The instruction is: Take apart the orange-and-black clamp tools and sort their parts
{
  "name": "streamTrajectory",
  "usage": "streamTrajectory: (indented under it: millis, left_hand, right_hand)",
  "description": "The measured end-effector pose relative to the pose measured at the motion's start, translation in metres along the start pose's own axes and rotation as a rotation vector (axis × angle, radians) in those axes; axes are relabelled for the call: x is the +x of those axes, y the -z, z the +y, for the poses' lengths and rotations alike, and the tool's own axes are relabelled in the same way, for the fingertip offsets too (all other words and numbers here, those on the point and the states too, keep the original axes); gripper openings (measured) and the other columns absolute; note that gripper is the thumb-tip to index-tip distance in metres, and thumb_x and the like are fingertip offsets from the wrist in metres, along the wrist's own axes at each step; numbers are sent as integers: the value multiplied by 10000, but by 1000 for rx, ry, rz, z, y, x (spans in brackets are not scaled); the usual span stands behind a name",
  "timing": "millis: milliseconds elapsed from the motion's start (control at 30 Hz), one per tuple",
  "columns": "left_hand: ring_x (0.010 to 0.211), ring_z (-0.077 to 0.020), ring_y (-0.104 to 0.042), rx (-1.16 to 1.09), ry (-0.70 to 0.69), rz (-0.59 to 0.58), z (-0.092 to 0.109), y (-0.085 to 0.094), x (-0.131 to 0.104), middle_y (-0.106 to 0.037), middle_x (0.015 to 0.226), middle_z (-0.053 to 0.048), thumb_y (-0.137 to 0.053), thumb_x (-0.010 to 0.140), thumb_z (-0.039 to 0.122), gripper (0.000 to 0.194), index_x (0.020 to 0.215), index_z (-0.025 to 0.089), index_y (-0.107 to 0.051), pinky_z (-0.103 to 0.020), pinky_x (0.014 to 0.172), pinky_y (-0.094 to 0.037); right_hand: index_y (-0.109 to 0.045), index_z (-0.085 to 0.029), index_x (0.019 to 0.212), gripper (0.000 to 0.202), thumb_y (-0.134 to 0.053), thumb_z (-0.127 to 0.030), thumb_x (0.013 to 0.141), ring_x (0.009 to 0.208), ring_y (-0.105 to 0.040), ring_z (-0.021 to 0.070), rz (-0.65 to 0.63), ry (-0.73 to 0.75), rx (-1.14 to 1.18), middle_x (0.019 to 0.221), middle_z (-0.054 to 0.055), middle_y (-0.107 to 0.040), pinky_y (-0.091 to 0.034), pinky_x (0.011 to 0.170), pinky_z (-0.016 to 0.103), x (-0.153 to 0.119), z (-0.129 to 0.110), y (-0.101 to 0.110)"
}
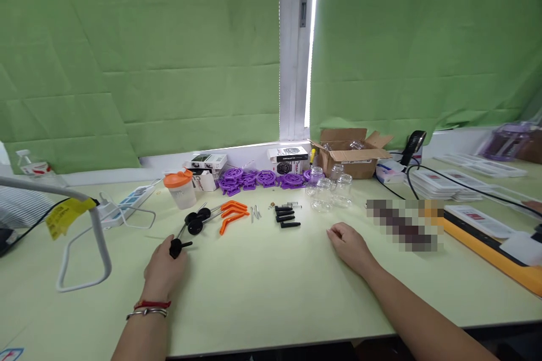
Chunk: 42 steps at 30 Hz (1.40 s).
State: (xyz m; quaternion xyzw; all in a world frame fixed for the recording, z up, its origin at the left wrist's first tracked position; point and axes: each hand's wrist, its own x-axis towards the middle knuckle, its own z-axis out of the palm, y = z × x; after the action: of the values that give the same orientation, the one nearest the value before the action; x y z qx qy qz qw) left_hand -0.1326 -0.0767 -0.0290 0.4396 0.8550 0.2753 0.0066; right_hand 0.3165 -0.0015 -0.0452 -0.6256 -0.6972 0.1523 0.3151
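Observation:
My left hand point(165, 268) is closed on a black round-ended part with a thin metal rod point(175, 248), at the left of the table. Just beyond it lie several similar black round parts point(195, 227) with metal rods. Several orange bent handles point(234, 211) are beside them. My right hand point(349, 245) rests on the tabletop with its fingers curled, and nothing shows in it. Between and beyond the hands are black cylindrical pieces point(284, 216), small springs point(292, 205) and thin metal pins point(256, 212).
Purple plastic parts point(266, 179), clear jars point(342, 187) and an open cardboard box point(353, 166) stand along the back. An orange-lidded cup point(182, 192) and a power strip point(133, 203) are on the left. A grey metal frame point(104, 242) juts in there. White trays point(444, 180) lie right.

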Motion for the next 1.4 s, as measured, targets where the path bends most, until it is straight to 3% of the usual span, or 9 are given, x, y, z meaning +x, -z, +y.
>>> streamTrajectory:
  millis: [100,300,433,567,667,833,967,1167,1400]
  left_hand:
    - [1151,-331,-520,95,35,-120,1,2,-1,-546,1282,-132,-463,760,281,557,1310,201,-435,-442,898,-425]
    - [1167,-318,-516,60,32,-112,5,5,-7,-533,1299,-162,-476,749,265,651,1373,140,-341,-390,915,-428]
    - [1122,-334,-542,112,-3,-131,3,7,-7,-576,1254,-137,-480,740,259,561,1297,193,-455,-425,874,-437]
    - [1034,-368,-582,127,5,-88,-4,7,-5,-611,1181,-156,-511,720,289,515,1230,213,-520,-443,769,-461]
    - [958,-349,-611,78,-42,-52,-9,6,-5,-652,1071,-164,-549,683,269,465,1138,179,-571,-398,738,-466]
    - [843,-339,-626,10,-8,-19,-6,18,-20,-679,906,-148,-605,653,346,409,1019,163,-597,-382,678,-470]
    - [801,-296,-632,-257,64,13,20,33,-45,-676,877,-89,-652,640,426,431,1002,205,-576,-388,685,-483]
    - [851,-206,-636,-969,-73,-426,82,20,-65,-657,961,-77,-694,654,474,485,992,153,-559,-350,787,-506]
    - [724,-143,-601,-1087,-15,-625,143,-5,-46,-586,739,2,-785,552,220,336,775,155,-542,-303,720,-517]
  right_hand:
    - [-435,-203,597,300,-395,-389,828,672,-499,171,6,-5,8,709,22,-560,-354,601,269,0,0,0]
    - [-466,-202,594,340,-419,-452,820,689,-515,186,3,-36,100,715,27,-576,-376,618,287,-2,-2,2]
    - [-620,-214,913,411,-420,-562,822,977,-556,235,-54,-113,529,1034,62,-638,-430,780,321,-5,-6,4]
    - [-498,-288,1259,539,-373,-612,846,1279,-385,218,-98,-112,923,1387,33,-445,-303,1040,388,-7,-8,4]
    - [-391,-325,1347,598,-353,-639,840,1317,-356,199,-169,-168,1148,1434,20,-391,-262,1092,404,-5,-8,4]
    - [-359,-264,1366,700,-282,-691,817,1293,-404,218,-217,-219,1337,1422,83,-404,-304,1083,409,0,-4,6]
    - [-395,-250,1333,683,-287,-682,816,1287,-412,222,-225,-232,1390,1395,101,-437,-302,1082,417,3,-2,6]
    - [-490,-242,1228,634,-277,-673,815,1233,-473,244,-212,-264,1333,1306,120,-527,-358,1029,445,11,-12,4]
    - [-532,-197,1134,608,-222,-632,844,1126,-560,254,-200,-237,1222,1205,130,-600,-430,930,411,31,-47,-15]
